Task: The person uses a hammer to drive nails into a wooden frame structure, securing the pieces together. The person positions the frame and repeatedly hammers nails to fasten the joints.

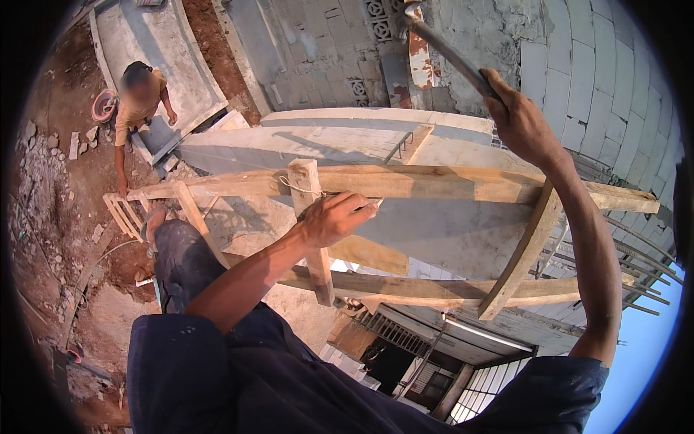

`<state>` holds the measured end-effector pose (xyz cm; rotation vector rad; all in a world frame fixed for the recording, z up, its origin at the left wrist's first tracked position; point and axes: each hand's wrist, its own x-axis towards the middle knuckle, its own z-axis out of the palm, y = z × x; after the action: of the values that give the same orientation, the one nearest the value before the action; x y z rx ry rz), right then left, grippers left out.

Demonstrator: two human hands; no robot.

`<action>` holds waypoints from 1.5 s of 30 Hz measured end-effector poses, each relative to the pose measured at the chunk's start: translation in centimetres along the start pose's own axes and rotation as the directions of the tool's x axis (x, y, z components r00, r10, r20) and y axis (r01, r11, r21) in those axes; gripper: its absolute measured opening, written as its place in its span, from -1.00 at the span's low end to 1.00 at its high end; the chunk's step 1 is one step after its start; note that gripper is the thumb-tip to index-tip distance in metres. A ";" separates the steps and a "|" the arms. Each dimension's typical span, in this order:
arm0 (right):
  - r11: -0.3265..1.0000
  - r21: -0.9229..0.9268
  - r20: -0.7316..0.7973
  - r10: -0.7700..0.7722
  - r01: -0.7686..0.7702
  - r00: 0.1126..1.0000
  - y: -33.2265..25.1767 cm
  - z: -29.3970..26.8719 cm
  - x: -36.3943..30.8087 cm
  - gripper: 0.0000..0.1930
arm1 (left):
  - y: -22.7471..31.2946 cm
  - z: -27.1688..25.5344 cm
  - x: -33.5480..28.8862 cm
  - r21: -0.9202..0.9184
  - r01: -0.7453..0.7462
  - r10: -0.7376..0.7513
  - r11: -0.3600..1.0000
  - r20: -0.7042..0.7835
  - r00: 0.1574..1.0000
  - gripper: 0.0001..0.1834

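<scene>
My right hand [522, 121] is raised at the upper right, its fingers wrapped round the handle of a hammer [459, 64]. The hammer head points to the upper left, near the picture's rim. Lower and to the left, my left hand [336, 220] is closed beside the joint of a wooden crosspiece [303, 177] and a long wooden rail [419, 181] of a ladder-like frame. Whatever its fingers pinch is mostly hidden; a thin tip shows by them. A loop of pale string [295, 186] lies round the joint.
A second wooden rail [434, 289] runs nearer me, joined by a slanted crosspiece [524, 249]. At left, a co-worker [141, 105] touches the frame's far end. Grey concrete ledges [463, 224] lie beyond, below a block wall [589, 65]. Steel rods [643, 264] jut at right.
</scene>
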<state>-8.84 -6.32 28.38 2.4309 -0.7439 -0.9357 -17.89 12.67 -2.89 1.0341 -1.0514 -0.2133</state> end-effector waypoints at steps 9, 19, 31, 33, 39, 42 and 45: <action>0.999 0.048 -0.170 0.010 -0.002 0.985 0.0 -8.8 0.4 -0.48 | 0.5 0.1 0.4 -0.015 0.013 -0.014 1.000 -0.012 1.000 -0.79; 0.985 -0.123 0.405 -0.059 0.119 0.912 2.7 3.1 -2.3 -0.53 | 0.6 0.1 0.1 -0.030 -0.011 0.011 0.999 -0.017 1.000 -0.78; 0.970 -0.122 -0.695 -0.235 0.211 0.679 5.1 -3.8 4.1 -0.59 | 1.2 0.6 0.4 -0.025 -0.024 0.024 0.999 -0.014 1.000 -0.83; 0.987 0.138 -0.282 -0.035 0.077 0.959 0.2 -0.9 1.1 -0.62 | -0.1 0.0 0.0 0.032 0.003 -0.003 0.999 -0.030 1.000 -0.83; 0.985 -0.107 0.416 0.165 -0.132 0.894 -0.9 -7.6 1.3 -0.61 | 0.7 0.2 -0.1 0.002 0.002 -0.002 1.000 -0.024 1.000 -0.81; 1.000 -0.027 -0.097 0.008 -0.010 0.995 0.7 -10.6 2.7 -0.53 | 0.2 0.2 0.3 0.003 -0.001 0.001 1.000 -0.028 1.000 -0.80; 0.559 0.684 -0.326 -0.341 0.469 0.882 4.1 -9.4 4.1 -0.49 | 0.9 0.0 0.4 -0.022 -0.017 0.017 1.000 -0.001 1.000 -0.80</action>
<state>-1.00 -10.14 35.11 3.4983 -0.5741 -0.6205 -17.96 12.94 -1.95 1.0046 -1.0542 -0.2104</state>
